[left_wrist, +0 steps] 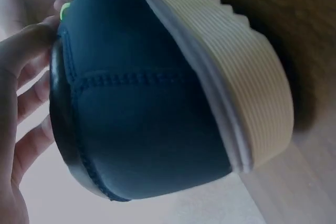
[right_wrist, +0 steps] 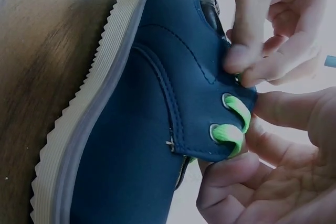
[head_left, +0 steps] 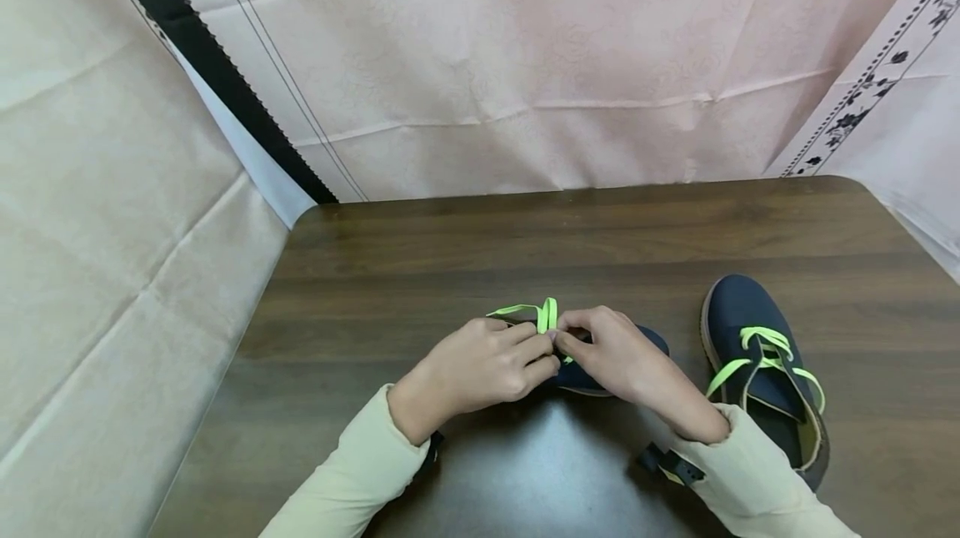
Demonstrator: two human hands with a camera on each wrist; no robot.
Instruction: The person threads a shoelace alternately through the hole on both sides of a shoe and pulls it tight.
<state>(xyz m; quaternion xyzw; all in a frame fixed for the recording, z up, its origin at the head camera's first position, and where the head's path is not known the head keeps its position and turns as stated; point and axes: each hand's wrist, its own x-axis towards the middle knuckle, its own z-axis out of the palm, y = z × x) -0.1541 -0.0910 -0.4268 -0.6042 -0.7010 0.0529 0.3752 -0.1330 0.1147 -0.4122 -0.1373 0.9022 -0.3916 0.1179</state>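
Observation:
A navy blue shoe point(right_wrist: 126, 145) with a ribbed cream sole stands on the table under both hands. Bright green shoelace point(right_wrist: 229, 135) runs through two metal eyelets, and its loose part loops up above the hands in the head view. My left hand point(head_left: 480, 363) pinches the shoelace with thumb and forefinger at the upper eyelet, where only a glint of green shows. From the toe side, my right hand point(head_left: 622, 354) grips the edge of the eyelet flap point(right_wrist: 205, 114), fingers curled behind it. The left wrist view shows the shoe's heel point(left_wrist: 142, 129) beside the left fingers.
To the right, near the right forearm, the matching navy shoe point(head_left: 738, 313) stands with green laces across its front. The dark wooden table point(head_left: 337, 313) ends at a back edge against pale cloth point(head_left: 525, 62). Dark straps circle both wrists.

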